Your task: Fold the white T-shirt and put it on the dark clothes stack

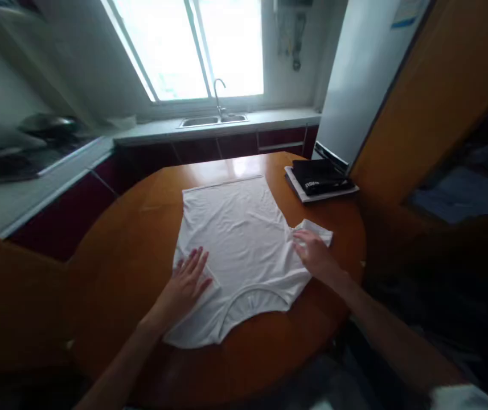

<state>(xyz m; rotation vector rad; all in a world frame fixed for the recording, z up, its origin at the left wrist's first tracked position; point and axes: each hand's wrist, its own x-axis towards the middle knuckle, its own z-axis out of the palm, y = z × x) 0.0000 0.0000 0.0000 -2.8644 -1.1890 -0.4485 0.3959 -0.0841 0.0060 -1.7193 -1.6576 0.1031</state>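
A white short-sleeved T-shirt (244,239) lies spread on a round wooden table, its neckline towards me and its hem towards the window. Soft wrinkles run across the body. My left hand (188,282) rests flat with fingers spread on the left sleeve, which is turned in over the shirt's side. Over by the right sleeve (321,231), my right hand (314,254) touches the cloth near the underarm, thumb and fingers apart. That sleeve sticks outward and is a little bunched beside the fingertips.
The wooden table (128,245) has a rounded edge. On its far right sit a black folded item (320,175) and a white flat item (301,191) beneath it. Beyond are a counter with a sink (201,121), a faucet (218,94) and a pale fridge (355,74).
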